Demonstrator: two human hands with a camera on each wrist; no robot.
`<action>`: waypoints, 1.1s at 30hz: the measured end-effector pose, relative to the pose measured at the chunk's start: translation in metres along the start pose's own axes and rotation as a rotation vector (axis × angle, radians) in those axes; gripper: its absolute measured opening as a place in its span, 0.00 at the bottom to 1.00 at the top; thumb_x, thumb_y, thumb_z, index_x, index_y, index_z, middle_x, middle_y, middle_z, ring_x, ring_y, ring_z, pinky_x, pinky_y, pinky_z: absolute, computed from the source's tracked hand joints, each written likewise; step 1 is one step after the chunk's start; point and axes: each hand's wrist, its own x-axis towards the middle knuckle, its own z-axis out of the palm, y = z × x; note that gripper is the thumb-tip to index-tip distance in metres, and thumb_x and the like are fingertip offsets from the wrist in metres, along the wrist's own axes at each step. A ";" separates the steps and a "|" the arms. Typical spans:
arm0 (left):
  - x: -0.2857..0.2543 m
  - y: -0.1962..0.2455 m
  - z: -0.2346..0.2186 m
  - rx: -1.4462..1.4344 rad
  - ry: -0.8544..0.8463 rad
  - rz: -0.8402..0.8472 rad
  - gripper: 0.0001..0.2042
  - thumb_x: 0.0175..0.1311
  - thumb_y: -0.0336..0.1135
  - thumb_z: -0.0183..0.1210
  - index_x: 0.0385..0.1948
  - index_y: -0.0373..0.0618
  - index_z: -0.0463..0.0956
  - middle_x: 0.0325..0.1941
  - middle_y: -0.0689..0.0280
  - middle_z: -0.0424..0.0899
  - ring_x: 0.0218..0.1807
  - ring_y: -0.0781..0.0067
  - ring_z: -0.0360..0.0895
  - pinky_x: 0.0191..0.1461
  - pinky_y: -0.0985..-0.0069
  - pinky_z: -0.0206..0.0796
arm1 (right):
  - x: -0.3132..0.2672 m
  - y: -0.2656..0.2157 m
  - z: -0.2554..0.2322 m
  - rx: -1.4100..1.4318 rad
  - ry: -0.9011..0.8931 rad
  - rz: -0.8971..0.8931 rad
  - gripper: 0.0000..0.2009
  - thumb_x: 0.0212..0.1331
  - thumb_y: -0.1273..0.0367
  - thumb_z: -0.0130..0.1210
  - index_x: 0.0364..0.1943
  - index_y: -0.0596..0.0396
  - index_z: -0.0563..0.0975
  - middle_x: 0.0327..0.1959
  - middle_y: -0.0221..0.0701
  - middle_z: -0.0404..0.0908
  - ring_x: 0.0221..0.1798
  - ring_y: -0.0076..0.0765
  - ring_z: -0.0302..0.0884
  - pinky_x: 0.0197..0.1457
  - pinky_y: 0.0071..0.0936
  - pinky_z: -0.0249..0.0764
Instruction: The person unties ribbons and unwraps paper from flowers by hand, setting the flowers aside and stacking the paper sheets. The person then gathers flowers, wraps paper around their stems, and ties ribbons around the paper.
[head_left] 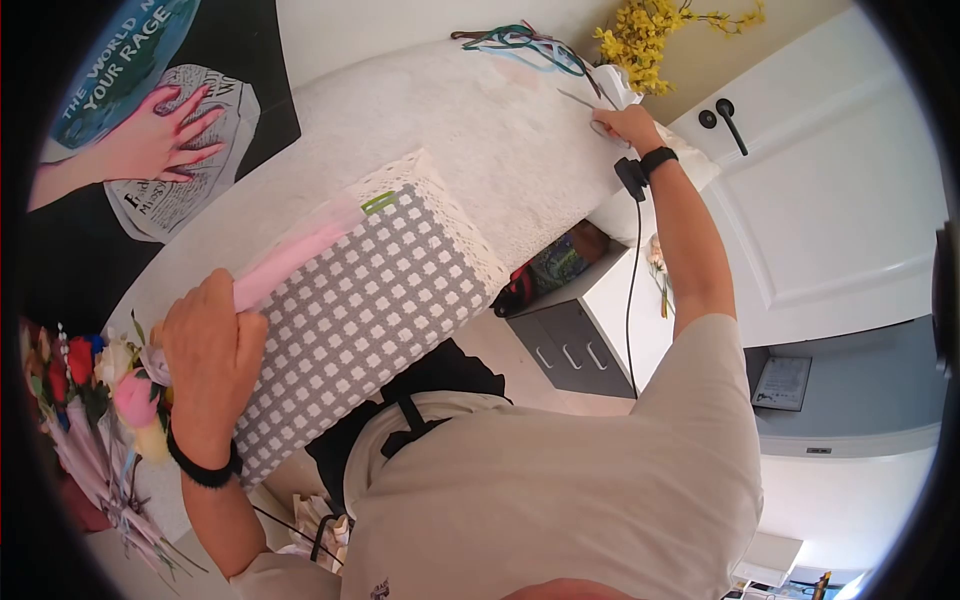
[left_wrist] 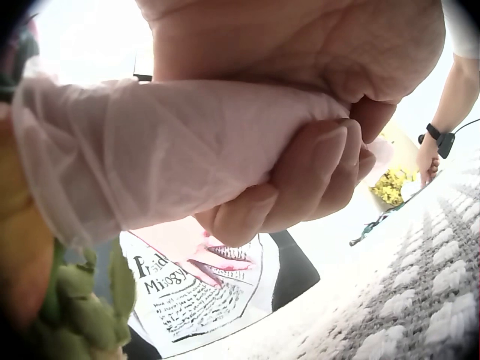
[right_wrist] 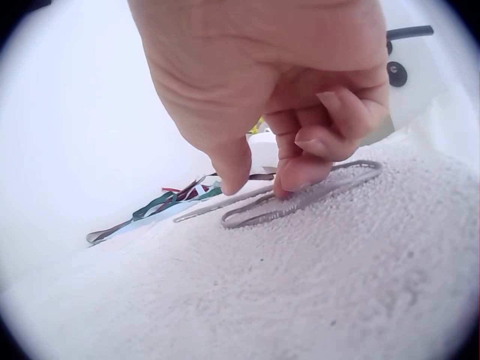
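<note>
My left hand [head_left: 212,345] grips pink wrapping [head_left: 290,262], which sticks out past the thumb over a grey-and-white checked cloth [head_left: 365,300]. In the left wrist view, the curled fingers hold this sheer, crumpled wrapping [left_wrist: 142,150], with an orange petal [left_wrist: 26,232] and green leaves [left_wrist: 82,289] by its wide end. Far across the table, my right hand [head_left: 632,125] pinches at a thin grey looped thing [right_wrist: 259,219] with a straight pointed strip [head_left: 577,98]. In the right wrist view, the curled fingertips touch the loop while the thumb stands slightly apart.
Artificial flowers [head_left: 135,400] lie at the left table edge. Coloured ribbons [head_left: 530,42] and yellow blossoms [head_left: 640,45] are at the far end. Beyond the right arm stand a white door [head_left: 820,190] and a grey drawer cabinet [head_left: 570,350]. A cable [head_left: 630,300] hangs from the right wrist.
</note>
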 end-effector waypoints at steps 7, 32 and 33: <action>-0.001 -0.005 -0.004 -0.048 -0.035 0.004 0.10 0.64 0.33 0.55 0.42 0.37 0.73 0.34 0.48 0.78 0.37 0.41 0.74 0.43 0.48 0.62 | 0.041 0.035 0.020 -0.402 -0.040 -0.304 0.03 0.48 0.62 0.62 0.27 0.38 0.84 0.23 0.38 0.85 0.28 0.52 0.86 0.32 0.46 0.80; 0.026 -0.034 -0.014 -0.207 -0.071 -0.276 0.16 0.72 0.42 0.49 0.34 0.35 0.73 0.31 0.43 0.82 0.39 0.33 0.80 0.44 0.45 0.68 | -0.296 -0.359 0.069 0.984 -0.916 -0.979 0.08 0.67 0.77 0.61 0.48 0.62 0.83 0.39 0.28 0.86 0.35 0.19 0.82 0.38 0.19 0.78; 0.027 -0.036 -0.018 -0.208 -0.067 -0.287 0.16 0.72 0.42 0.49 0.34 0.35 0.73 0.31 0.43 0.82 0.39 0.33 0.80 0.44 0.45 0.68 | -0.292 -0.358 0.077 0.958 -0.950 -0.955 0.08 0.67 0.76 0.61 0.47 0.63 0.83 0.38 0.27 0.86 0.35 0.19 0.82 0.40 0.20 0.78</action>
